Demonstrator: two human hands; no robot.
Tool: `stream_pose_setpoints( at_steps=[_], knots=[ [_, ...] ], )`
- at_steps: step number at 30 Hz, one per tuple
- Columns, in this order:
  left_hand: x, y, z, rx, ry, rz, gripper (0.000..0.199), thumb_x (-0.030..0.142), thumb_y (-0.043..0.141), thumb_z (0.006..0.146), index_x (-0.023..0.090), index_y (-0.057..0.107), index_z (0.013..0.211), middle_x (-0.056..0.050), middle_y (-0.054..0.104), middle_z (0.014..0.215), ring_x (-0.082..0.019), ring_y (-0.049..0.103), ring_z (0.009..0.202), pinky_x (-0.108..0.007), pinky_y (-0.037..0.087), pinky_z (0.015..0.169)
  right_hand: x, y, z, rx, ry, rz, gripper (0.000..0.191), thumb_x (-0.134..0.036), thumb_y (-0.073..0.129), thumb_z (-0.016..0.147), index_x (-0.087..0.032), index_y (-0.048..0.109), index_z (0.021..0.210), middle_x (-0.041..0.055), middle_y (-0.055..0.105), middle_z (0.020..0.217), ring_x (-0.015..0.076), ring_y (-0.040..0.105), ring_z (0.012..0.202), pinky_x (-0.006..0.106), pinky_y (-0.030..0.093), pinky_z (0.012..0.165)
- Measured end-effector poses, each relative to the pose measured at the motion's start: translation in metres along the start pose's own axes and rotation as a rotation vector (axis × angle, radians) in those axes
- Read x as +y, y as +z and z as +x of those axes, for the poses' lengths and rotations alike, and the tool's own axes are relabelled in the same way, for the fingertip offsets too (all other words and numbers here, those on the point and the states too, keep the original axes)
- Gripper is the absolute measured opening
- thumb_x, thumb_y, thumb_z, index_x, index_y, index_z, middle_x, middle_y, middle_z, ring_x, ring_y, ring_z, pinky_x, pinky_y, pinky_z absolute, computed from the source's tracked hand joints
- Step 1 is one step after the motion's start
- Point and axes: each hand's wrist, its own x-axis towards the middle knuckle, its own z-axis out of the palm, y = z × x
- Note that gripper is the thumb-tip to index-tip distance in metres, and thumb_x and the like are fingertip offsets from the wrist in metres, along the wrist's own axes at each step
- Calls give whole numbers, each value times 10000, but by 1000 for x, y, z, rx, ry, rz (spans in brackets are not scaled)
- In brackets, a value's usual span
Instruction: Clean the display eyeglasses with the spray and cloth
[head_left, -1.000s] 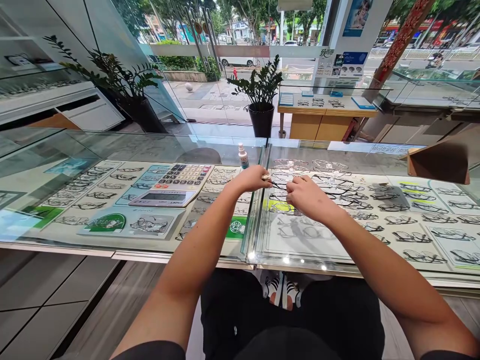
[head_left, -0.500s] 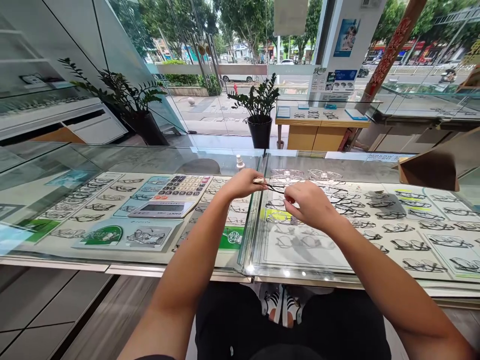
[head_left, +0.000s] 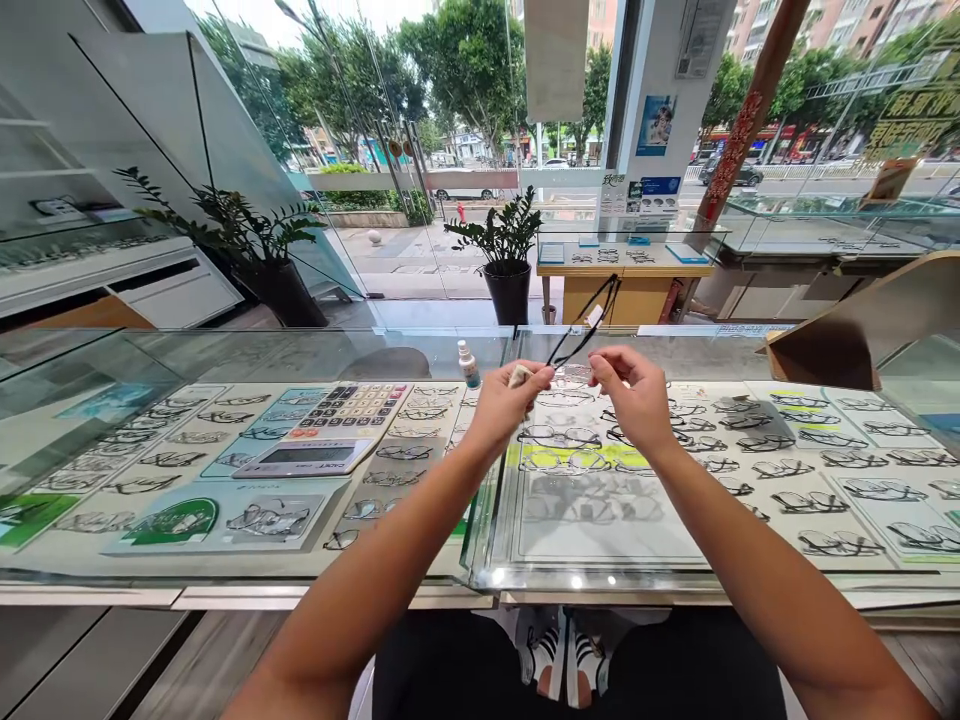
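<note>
Above the glass counter, my left hand (head_left: 510, 400) pinches one end of a pair of dark-framed glasses (head_left: 574, 345), with a small pale cloth (head_left: 518, 376) bunched in the same fingers. The glasses stand up and lean to the right, a white tag (head_left: 595, 316) near their upper part. Just right of them is my right hand (head_left: 631, 392), its thumb and fingers curled and close together, apart from the frame. Whether anything small is between those fingertips cannot be made out. A small white-capped bottle (head_left: 468, 364) stands on the counter left of my left hand.
Rows of glasses (head_left: 821, 502) lie inside the glass display case (head_left: 495, 590). On the left part of the counter rest a calculator (head_left: 307, 455) and a light blue tray (head_left: 225, 515). A brown stand (head_left: 825, 350) is at the right; potted plants (head_left: 508, 290) are beyond.
The glasses have gone from lying low between both hands to standing raised in my left hand. My right hand has come off them. The whole view has tilted up slightly.
</note>
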Motion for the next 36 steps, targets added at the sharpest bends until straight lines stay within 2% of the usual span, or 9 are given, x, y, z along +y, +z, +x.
stream_pose_setpoints(
  at_steps=[5,9,13,16,20,26,30,33,36],
  knots=[
    [0,13,-16,-95,95,141,392,544,880,774,172,764,814,-20,672,738,-116,500,623,-258,366,573,-3,-1,3,58,50,113,313,-522,805,910,-219,732,884,-4,685,681,164,612,644,319,469,644],
    [7,5,-14,-143,189,285,368,545,804,857,180,757,855,-38,721,862,-156,598,762,-273,459,701,-6,-7,5,-78,59,131,315,-507,798,925,-219,710,832,-21,657,633,145,580,612,314,467,658],
    [9,-4,-7,-119,182,281,397,562,776,891,193,766,1038,-30,725,948,-108,516,677,-256,418,659,-5,-8,5,-253,91,117,348,-538,783,929,-213,711,827,-28,630,629,141,580,614,307,465,650],
    [8,-6,-6,-186,182,246,427,572,805,865,195,772,1061,-41,725,944,-130,565,736,-266,445,692,-3,-4,2,-328,120,125,387,-578,793,903,-208,710,823,-33,616,636,137,580,604,304,465,635],
    [7,-4,-6,-251,172,227,467,552,879,779,193,754,1049,-46,719,944,-172,629,830,-282,486,729,0,2,-1,-344,174,168,407,-603,800,884,-205,722,845,-32,624,632,136,581,598,298,470,632],
    [3,-5,-3,-259,161,207,491,540,887,777,193,753,1097,-70,750,1040,-176,652,858,-291,509,752,1,1,1,-279,175,141,429,-624,815,852,-200,752,853,-26,624,625,140,575,584,302,465,605],
    [0,-6,0,-243,174,150,470,507,894,790,197,750,1112,-86,772,1096,-190,692,927,-310,543,819,3,-3,2,-206,191,111,419,-609,799,869,-191,769,879,-30,608,546,129,510,517,288,395,537],
    [-2,-8,2,-212,179,157,465,507,887,803,192,753,1117,-83,775,1052,-180,693,879,-303,541,792,6,-7,4,-77,203,29,415,-592,762,903,-179,779,942,-22,633,540,115,438,461,289,359,497],
    [-6,-9,4,-185,180,204,447,505,863,838,187,761,1134,-86,781,1069,-155,671,803,-285,520,743,8,-13,8,109,135,-62,391,-541,718,941,-174,785,1060,51,768,743,158,593,574,326,488,595]
  ],
)
